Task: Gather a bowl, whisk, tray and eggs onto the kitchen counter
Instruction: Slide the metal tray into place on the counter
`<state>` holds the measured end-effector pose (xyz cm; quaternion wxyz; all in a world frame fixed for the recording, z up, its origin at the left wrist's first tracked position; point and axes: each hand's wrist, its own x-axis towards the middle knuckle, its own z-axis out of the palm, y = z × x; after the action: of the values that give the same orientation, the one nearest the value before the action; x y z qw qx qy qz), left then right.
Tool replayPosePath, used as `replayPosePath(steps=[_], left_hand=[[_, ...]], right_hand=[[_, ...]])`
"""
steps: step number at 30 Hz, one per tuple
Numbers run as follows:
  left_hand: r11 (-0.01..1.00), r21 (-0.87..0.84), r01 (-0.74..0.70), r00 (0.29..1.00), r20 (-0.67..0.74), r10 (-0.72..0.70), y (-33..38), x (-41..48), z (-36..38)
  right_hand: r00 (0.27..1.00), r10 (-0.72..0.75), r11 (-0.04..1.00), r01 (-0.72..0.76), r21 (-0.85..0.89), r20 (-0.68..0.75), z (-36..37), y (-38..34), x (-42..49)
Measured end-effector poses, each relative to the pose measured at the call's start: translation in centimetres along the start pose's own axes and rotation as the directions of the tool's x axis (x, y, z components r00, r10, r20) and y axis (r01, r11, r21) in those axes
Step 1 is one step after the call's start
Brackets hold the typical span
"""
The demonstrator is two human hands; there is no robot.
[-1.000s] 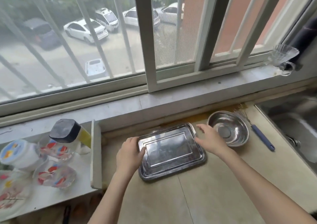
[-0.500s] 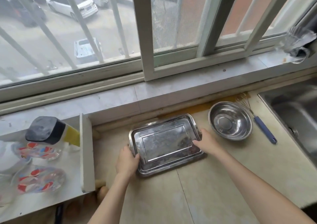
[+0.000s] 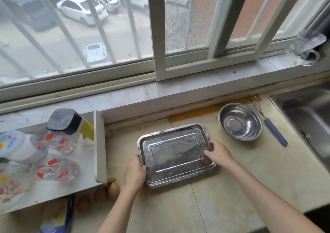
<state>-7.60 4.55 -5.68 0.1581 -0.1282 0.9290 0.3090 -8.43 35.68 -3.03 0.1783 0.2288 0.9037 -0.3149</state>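
Note:
A rectangular steel tray (image 3: 174, 154) lies on the beige counter (image 3: 223, 193), slightly skewed. My left hand (image 3: 134, 172) grips its left rim and my right hand (image 3: 218, 153) grips its right rim. To the right, a round steel bowl (image 3: 240, 123) stands upright and empty. Just beyond it lies a wire whisk (image 3: 273, 129) with a blue handle, its wires near the back wall. Several brown eggs (image 3: 107, 191) lie under the edge of the white shelf at the lower left, partly hidden.
A white shelf (image 3: 100, 143) on the left carries a dark-lidded yellow bottle (image 3: 71, 123), a white tub and patterned glass dishes. A steel sink (image 3: 309, 118) is at the right. A glass cup (image 3: 309, 45) stands on the window sill. A blue package (image 3: 59, 218) lies at the bottom left.
Both hands have slid from the tray's top and far corners down to grip its left and right rims. The tray has turned slightly; the bowl and whisk have stayed put.

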Motion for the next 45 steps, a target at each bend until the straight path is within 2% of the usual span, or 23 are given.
replayPosePath(steps=[8, 22, 28, 32, 36, 40, 45], left_hand=[[0.998, -0.059, -0.008, 1.000, 0.016, 0.009, -3.1, -5.8, 1.3], [1.000, 0.003, -0.030, 0.995, 0.094, 0.030, -6.6, -9.1, 2.3], [0.994, 0.075, -0.084, 0.984, 0.163, 0.071, -7.0, -8.0, 1.5], [0.981, 0.166, -0.103, 0.989, 0.120, 0.083, -6.3, -8.0, -0.2], [0.953, 0.205, -0.225, 0.974, 0.058, 0.217, -4.7, -7.5, -1.8], [0.906, 0.214, -0.365, 0.931, 0.090, 0.354, -1.6, -6.8, -2.0], [0.847, 0.143, -0.512, 0.858, 0.130, 0.497, 4.4, -7.3, -1.2]], right_hand=[[1.000, 0.001, 1.000, -0.001, 0.008, -0.010, 1.0, 2.2, -5.6], [0.996, 0.088, 0.996, -0.088, 0.010, 0.015, 3.4, 3.8, -10.7], [0.992, 0.118, 0.993, -0.118, -0.008, 0.047, 3.3, 3.6, -12.2], [0.991, 0.131, 0.991, -0.131, 0.007, 0.007, 2.4, 3.4, -13.3], [0.988, 0.149, 0.989, -0.149, 0.013, -0.041, 1.6, 3.3, -14.5], [0.985, 0.148, 0.989, -0.145, 0.032, -0.085, 0.8, 4.2, -15.4], [0.981, 0.135, 0.990, -0.128, 0.057, -0.139, -1.7, 5.8, -14.7]])
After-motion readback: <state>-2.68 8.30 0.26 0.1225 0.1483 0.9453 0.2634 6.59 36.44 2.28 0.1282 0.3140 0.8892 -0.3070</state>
